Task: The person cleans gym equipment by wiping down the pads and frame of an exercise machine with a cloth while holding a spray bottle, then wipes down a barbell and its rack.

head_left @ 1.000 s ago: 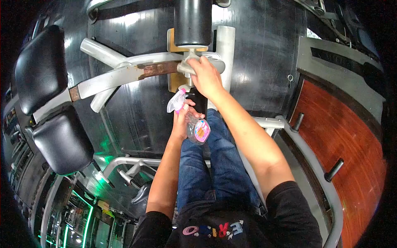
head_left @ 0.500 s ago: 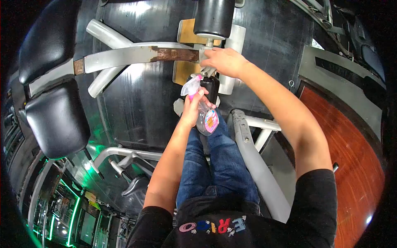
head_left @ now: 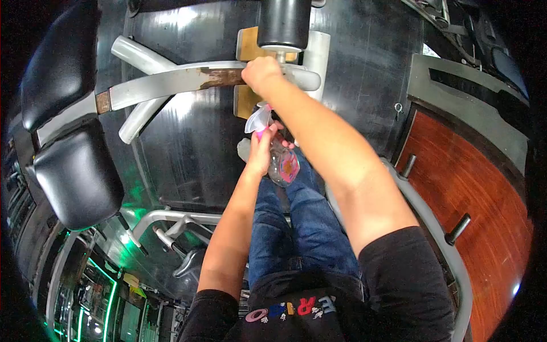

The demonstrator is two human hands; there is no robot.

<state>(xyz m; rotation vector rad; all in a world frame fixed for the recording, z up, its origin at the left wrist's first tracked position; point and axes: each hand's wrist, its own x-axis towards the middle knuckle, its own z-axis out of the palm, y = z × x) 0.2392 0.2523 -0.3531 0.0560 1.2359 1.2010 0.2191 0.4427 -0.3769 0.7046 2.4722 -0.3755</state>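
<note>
My left hand is wrapped round the neck of a clear spray bottle with a pink-and-white trigger head and a colourful label. The bottle is tilted above my knees. My right hand is closed and presses on the curved grey beam of a gym machine, at the right end of its worn brown patch. Whatever the fingers hold is hidden beneath them. Just above this hand is a black roller pad. My right forearm covers part of the bottle's trigger.
Black padded seats of the machine stand at the left. A grey frame tube with black pegs curves along the right, beside a reddish wooden panel. A bent grey tube lies low on the left.
My right hand has moved left along the beam, from its grey end onto the worn patch, and its fingers have curled in. My left hand keeps the bottle in nearly the same place.
</note>
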